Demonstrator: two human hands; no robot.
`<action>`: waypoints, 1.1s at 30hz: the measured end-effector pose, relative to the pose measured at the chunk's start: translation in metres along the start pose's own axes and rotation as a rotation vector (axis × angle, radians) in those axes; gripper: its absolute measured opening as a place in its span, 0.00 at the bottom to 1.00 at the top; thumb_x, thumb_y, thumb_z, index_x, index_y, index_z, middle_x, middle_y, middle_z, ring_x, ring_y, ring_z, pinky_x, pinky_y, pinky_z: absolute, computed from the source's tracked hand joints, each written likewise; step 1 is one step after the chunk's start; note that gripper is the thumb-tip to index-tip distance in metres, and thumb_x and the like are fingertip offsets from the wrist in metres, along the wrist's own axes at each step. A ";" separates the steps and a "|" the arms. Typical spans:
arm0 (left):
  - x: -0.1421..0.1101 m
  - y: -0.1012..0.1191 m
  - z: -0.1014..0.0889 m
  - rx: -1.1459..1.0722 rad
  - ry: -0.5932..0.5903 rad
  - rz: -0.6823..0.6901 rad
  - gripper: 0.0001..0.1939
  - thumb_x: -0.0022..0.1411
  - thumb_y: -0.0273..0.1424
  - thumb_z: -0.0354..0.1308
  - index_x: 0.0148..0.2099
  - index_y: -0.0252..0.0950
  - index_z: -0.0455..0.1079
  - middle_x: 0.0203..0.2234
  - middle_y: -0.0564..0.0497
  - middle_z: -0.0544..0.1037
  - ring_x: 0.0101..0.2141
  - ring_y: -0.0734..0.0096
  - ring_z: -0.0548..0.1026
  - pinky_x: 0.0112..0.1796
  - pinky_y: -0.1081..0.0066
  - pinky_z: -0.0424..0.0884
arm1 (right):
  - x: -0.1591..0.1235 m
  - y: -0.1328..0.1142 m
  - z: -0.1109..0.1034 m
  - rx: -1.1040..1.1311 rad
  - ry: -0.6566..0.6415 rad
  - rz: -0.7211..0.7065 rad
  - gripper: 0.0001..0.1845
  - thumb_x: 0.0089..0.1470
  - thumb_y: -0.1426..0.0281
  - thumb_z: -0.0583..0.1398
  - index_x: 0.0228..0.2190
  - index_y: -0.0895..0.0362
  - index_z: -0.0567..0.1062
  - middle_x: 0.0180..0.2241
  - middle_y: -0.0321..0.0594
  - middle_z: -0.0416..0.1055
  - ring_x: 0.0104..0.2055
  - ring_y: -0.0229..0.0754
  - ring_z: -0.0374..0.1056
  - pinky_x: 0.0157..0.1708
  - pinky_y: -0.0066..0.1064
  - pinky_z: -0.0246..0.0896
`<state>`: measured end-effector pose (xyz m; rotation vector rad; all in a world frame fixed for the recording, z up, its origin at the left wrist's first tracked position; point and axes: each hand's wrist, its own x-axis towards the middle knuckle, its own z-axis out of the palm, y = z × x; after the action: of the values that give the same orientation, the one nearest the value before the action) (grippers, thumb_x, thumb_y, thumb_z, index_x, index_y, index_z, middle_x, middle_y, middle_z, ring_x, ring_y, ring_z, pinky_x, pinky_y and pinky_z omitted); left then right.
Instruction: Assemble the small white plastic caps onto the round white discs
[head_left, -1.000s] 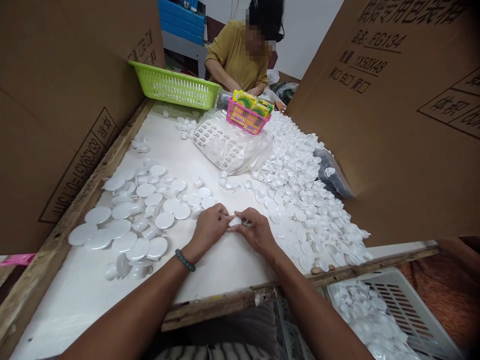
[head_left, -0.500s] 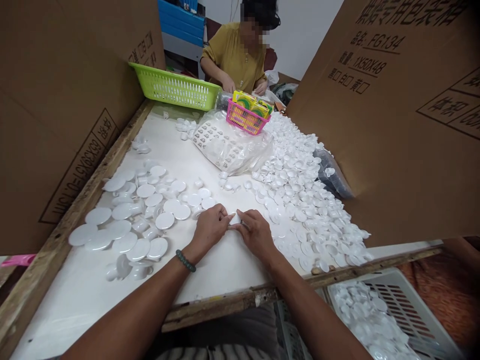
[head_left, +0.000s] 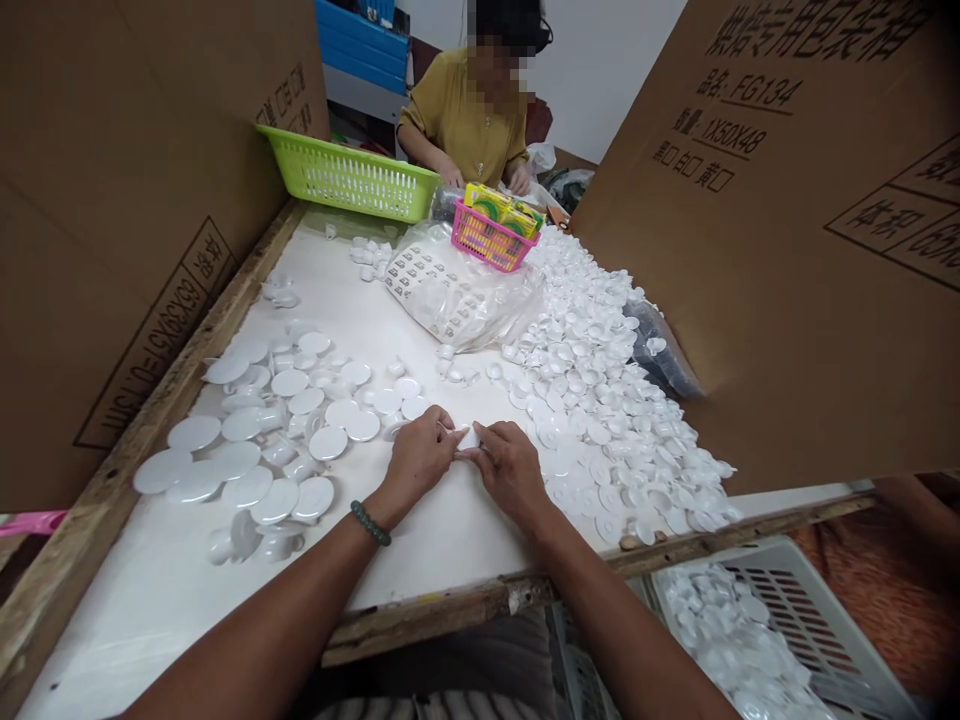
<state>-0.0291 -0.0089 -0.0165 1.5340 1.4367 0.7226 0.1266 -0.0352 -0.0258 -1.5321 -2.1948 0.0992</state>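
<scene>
Between my two hands, low over the white tabletop (head_left: 420, 540), is a small white plastic piece (head_left: 469, 438), mostly covered by the fingers. My left hand (head_left: 424, 448) pinches it from the left, and a green bead bracelet circles that wrist. From the other side my right hand (head_left: 510, 460) grips the same piece with thumb and fingers. Left of the hands lie several white round-topped plastic pieces (head_left: 328, 443), some on their sides. A large heap of smaller white plastic pieces (head_left: 600, 360) spreads to the right.
A clear plastic bag (head_left: 450, 290) lies beyond my hands, with a pink basket (head_left: 491, 240) of yellow boxes behind it. A green basket (head_left: 352, 182) stands at the far left. Cardboard sheets (head_left: 787, 300) flank the table. A co-worker (head_left: 480, 120) sits opposite. A grey crate (head_left: 825, 630) holds white pieces below.
My hands stay almost in place, both still on the small white piece. The view shifts very slightly, and the co-worker's head and torso move a little left.
</scene>
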 end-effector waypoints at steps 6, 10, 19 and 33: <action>-0.002 -0.003 0.003 0.001 0.033 0.061 0.08 0.57 0.37 0.52 0.33 0.38 0.61 0.16 0.58 0.68 0.20 0.73 0.68 0.24 0.74 0.58 | 0.000 0.004 0.000 0.102 0.025 0.036 0.14 0.54 0.63 0.57 0.42 0.56 0.71 0.33 0.42 0.68 0.36 0.44 0.62 0.36 0.36 0.60; -0.007 -0.002 0.005 0.005 0.080 0.105 0.09 0.58 0.38 0.51 0.35 0.39 0.61 0.16 0.58 0.68 0.21 0.72 0.68 0.25 0.74 0.58 | 0.002 0.009 0.003 0.071 0.070 0.059 0.16 0.55 0.66 0.56 0.45 0.57 0.69 0.34 0.44 0.69 0.37 0.45 0.62 0.37 0.39 0.61; -0.013 0.000 0.001 0.418 0.238 0.433 0.09 0.63 0.32 0.45 0.34 0.36 0.63 0.29 0.50 0.70 0.33 0.68 0.66 0.33 0.69 0.61 | 0.005 0.002 0.003 0.402 0.041 0.068 0.28 0.56 0.73 0.51 0.58 0.51 0.54 0.41 0.40 0.70 0.39 0.39 0.65 0.38 0.33 0.64; -0.012 -0.005 0.001 0.561 0.300 0.534 0.11 0.62 0.23 0.43 0.32 0.34 0.65 0.28 0.48 0.68 0.32 0.65 0.65 0.34 0.66 0.64 | 0.100 -0.001 0.008 -0.040 -0.071 -0.093 0.19 0.58 0.67 0.52 0.52 0.53 0.66 0.53 0.44 0.63 0.53 0.47 0.57 0.48 0.40 0.56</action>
<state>-0.0325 -0.0210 -0.0193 2.3807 1.5397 0.9404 0.0947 0.0564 0.0001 -1.4660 -2.3336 0.0816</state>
